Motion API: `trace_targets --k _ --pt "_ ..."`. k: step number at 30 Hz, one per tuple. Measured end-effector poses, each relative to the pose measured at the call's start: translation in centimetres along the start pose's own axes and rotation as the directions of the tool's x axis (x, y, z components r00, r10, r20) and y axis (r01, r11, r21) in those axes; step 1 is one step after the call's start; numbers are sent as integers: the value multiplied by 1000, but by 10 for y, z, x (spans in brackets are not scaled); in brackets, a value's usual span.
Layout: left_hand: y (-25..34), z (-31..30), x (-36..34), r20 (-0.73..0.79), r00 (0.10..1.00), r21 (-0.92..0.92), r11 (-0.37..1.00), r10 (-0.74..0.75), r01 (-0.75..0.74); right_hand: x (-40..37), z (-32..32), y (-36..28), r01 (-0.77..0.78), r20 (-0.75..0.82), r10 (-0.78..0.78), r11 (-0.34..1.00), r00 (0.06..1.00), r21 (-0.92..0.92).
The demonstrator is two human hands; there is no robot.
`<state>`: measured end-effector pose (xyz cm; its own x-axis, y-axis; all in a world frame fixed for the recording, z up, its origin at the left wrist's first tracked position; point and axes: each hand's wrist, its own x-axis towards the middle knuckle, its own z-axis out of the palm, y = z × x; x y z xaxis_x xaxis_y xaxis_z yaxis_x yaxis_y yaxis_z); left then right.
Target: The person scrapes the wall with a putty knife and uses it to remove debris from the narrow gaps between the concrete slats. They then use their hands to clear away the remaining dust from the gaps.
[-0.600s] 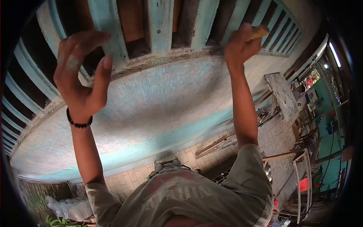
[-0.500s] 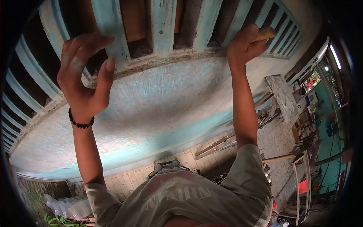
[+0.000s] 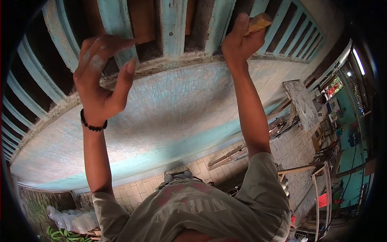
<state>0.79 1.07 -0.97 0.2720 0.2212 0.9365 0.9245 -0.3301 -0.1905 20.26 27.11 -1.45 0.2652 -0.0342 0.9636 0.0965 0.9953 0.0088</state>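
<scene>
My left hand [image 3: 96,82] is raised before the slatted window, with a black beaded bracelet [image 3: 94,126] at its wrist. Its fingers curve apart from the thumb with nothing between them, and whitish dust marks the knuckles. Higher and to the right, my right hand [image 3: 238,47] grips a worn yellow-brown block [image 3: 258,24] close to the slats; part of the block is hidden by the fingers. The pale blue slats [image 3: 173,30] have chipped paint and stand over a rough, dusty ledge [image 3: 169,63]. Below spreads a wall [image 3: 173,94] with patchy, scuffed blue paint.
Tiles cover the floor [image 3: 139,189] at the wall's foot. Long wooden strips [image 3: 227,157] lie along it at the right, near a leaning worn board [image 3: 301,105] and a wooden frame [image 3: 328,197]. Clear plastic containers [image 3: 74,220] and green leaves [image 3: 64,234] are at lower left.
My right hand has moved left and slightly up along the slats with the block still in its grip. My left hand has shifted a little to the right, its fingers still apart.
</scene>
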Motion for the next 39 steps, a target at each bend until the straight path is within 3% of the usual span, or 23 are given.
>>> trace_targets --k 3,6,9,10,13,16,19,23,27,29,34,39 --pt "2 2 -3 11 1000 -35 999 -10 10 -15 -6 -7 -113 -29 113 994 993 0" --pt "-1 1 -4 27 1000 -37 999 2 -1 -11 -9 -15 -211 0 213 966 977 153" --pt "-3 0 -2 22 1000 -52 999 -12 13 -5 8 -16 -130 -89 139 987 986 99" --pt "-4 0 -2 20 1000 -42 999 -9 10 -2 16 -32 -89 -87 104 982 991 166" --pt "2 -4 -7 73 993 -61 994 -90 95 -12 12 -32 -183 16 183 976 983 116" --pt "5 -7 -11 79 992 -50 994 -97 101 -6 6 -37 -119 -37 123 987 992 109" --pt "3 -7 -14 65 995 -31 996 -77 79 -2 -2 -12 -178 -17 180 980 983 92" --pt "-1 -3 -16 33 999 -38 998 -41 42 -10 19 -25 -53 -70 61 993 996 108" --pt "7 -6 -20 107 986 -57 990 -126 133 -10 2 -27 -130 -40 136 983 990 126" --pt "4 -5 -22 78 993 -53 994 -93 98 -8 -9 -16 -191 -12 193 976 981 102" --pt "0 2 -19 42 997 -65 995 -70 73 -8 -1 -8 -137 -18 139 987 990 85" --pt "5 3 -19 49 996 -82 993 -77 80 -7 -16 -7 -210 6 211 971 978 114"
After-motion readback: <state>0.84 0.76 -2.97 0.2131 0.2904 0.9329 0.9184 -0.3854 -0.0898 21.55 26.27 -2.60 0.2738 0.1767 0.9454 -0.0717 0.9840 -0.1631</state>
